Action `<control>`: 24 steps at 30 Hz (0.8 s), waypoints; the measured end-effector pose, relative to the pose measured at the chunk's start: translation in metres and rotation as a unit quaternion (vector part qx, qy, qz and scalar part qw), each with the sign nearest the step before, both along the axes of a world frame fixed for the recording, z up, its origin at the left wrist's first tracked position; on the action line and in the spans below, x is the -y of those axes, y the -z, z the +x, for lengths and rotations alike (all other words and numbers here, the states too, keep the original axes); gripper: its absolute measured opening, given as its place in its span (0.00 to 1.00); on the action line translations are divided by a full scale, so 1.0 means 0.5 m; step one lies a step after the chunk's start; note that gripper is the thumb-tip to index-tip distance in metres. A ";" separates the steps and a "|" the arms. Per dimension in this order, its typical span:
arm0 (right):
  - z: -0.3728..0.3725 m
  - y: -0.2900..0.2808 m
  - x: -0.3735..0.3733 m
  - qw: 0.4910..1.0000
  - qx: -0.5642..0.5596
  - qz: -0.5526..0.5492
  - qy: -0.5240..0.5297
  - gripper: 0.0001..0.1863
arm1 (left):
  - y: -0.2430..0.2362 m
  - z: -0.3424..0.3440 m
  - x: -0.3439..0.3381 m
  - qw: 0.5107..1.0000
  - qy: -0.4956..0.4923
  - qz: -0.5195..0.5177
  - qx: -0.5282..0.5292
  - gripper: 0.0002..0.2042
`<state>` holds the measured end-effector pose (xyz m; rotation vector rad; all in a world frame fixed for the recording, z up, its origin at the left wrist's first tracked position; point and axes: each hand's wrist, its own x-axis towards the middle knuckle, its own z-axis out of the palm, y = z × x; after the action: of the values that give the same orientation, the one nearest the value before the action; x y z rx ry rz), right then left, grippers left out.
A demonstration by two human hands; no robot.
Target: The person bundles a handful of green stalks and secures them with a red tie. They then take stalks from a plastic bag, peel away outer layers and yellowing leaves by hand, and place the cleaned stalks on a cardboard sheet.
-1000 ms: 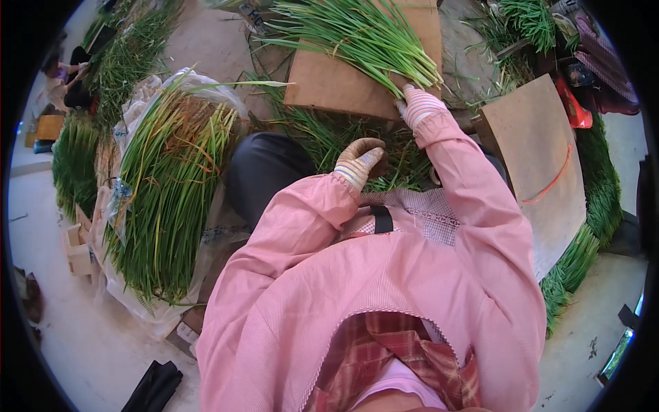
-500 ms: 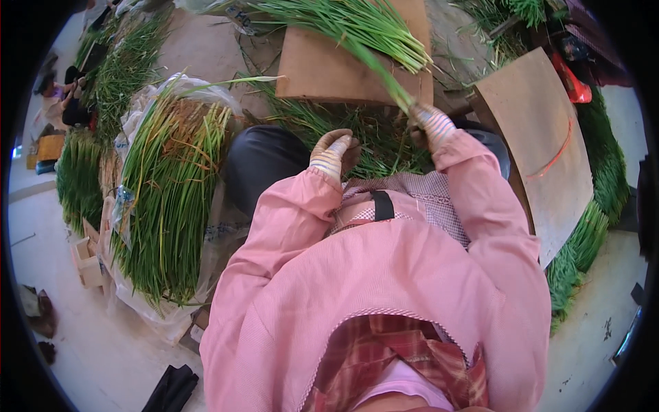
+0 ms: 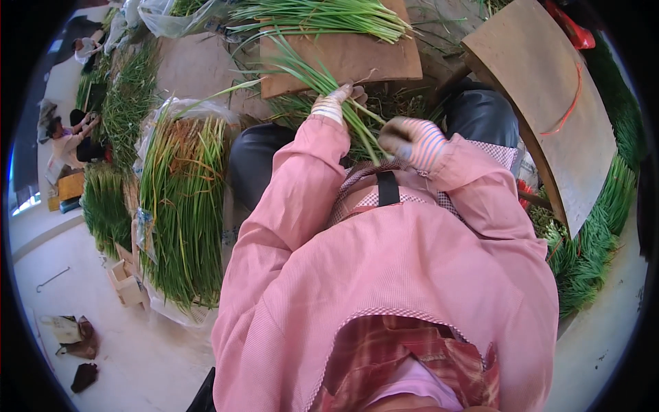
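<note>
Both of my hands wear striped gloves with brownish fingers. My left hand [image 3: 332, 104] is closed around a small bunch of long green chives [image 3: 305, 71], whose leaves fan out to the upper left. The pale stalk ends hang down toward my lap. Beside those ends is my right hand [image 3: 417, 142], its fingers curled and smeared by motion. One stalk leads up to its fingertips, but whether they grip it cannot be made out. Beyond my hands, a larger pile of chives [image 3: 343, 19] lies on a brown board [image 3: 336, 63].
On my left, a big heap of chives with brown dry bits [image 3: 182, 213] sits in clear plastic. A curved board [image 3: 549, 96] with a red strand leans at my right, beside more greens [image 3: 597, 233]. Two people work at far left, near a small wooden box [image 3: 127, 283].
My left hand has moved up and taken hold of the small bunch, which my right hand held before. My right hand has come lower, nearer my lap. The view has shifted a little.
</note>
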<state>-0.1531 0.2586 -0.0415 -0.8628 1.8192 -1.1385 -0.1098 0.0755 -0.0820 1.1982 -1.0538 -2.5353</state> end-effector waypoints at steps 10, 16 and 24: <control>-0.029 0.036 0.096 0.992 0.076 -0.090 0.049 0.22 | -0.048 0.014 -0.028 0.995 0.005 -0.035 -0.092 0.09; -0.023 0.124 0.119 0.958 0.236 -0.130 0.097 0.15 | -0.030 0.054 0.002 0.998 0.029 -0.015 -0.056 0.13; -0.031 0.146 0.117 0.965 0.188 -0.112 0.141 0.12 | -0.028 0.066 -0.007 0.999 -0.015 -0.047 0.003 0.14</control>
<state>-0.1685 0.1999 -0.1143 -0.4722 1.5451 -1.5949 -0.0766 0.0788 -0.0680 1.1886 -1.1339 -2.4320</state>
